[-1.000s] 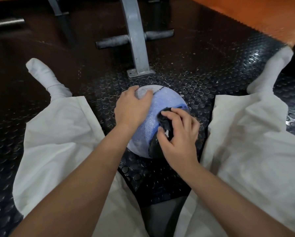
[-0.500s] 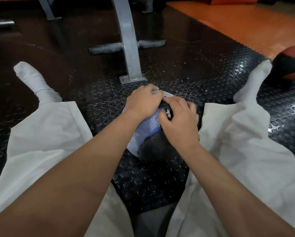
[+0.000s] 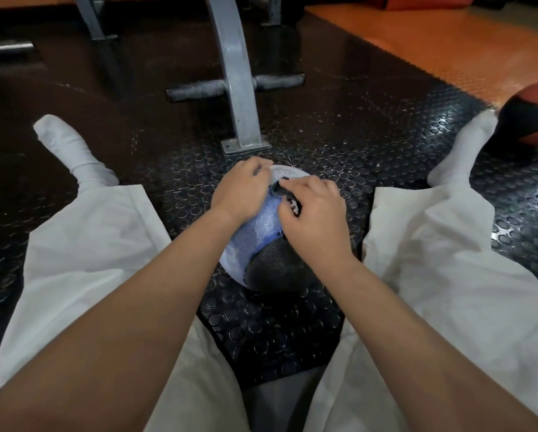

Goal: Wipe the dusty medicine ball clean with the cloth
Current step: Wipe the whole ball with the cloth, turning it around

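The ball [image 3: 255,241] lay under both hands, left hand [image 3: 239,193] cupping its far top, right hand [image 3: 316,216] just beside, pinching the cloth [image 3: 280,192] against it.

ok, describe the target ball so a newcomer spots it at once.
Find the grey metal post on the studded mat. Near its foot sits the medicine ball, left hand holding it, right hand holding the cloth on it. It's blue and black; the far-right ball is red and black.
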{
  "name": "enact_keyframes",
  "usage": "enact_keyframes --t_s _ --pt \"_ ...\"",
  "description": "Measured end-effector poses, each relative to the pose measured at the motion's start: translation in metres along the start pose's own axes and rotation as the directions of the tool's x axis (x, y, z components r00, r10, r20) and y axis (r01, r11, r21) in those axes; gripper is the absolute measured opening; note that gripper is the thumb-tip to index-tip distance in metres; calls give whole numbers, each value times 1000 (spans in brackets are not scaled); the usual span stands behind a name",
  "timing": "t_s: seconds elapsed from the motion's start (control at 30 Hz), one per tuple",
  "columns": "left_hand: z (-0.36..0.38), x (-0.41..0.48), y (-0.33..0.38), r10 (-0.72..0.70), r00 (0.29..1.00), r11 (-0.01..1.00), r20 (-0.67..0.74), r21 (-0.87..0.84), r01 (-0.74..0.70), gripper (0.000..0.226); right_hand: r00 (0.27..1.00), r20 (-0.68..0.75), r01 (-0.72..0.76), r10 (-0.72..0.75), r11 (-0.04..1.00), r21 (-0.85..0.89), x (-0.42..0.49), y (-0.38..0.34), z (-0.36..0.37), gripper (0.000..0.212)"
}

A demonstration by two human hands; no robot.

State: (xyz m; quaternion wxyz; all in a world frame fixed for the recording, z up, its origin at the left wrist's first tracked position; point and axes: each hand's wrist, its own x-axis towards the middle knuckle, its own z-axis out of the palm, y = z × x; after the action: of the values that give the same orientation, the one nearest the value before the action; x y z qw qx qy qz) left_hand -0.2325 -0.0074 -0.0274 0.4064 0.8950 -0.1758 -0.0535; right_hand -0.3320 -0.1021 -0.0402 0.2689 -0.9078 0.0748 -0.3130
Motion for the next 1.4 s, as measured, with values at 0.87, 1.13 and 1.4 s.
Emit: enact_keyframes --t_s 0.87,1.13,1.4 --pt "-7 38 12 -154 974 988 166 4 155 35 924 138 345 -357 933 100 -23 -3 -1 28" --pt "-9 14 -5 -149 986 985 -77 -98 142 33 998 43 -46 39 983 179 11 -6 -2 26" --pt "-21 4 -21 -115 993 968 5 -222 113 27 961 95 260 -262 965 29 -10 -32 17 19"
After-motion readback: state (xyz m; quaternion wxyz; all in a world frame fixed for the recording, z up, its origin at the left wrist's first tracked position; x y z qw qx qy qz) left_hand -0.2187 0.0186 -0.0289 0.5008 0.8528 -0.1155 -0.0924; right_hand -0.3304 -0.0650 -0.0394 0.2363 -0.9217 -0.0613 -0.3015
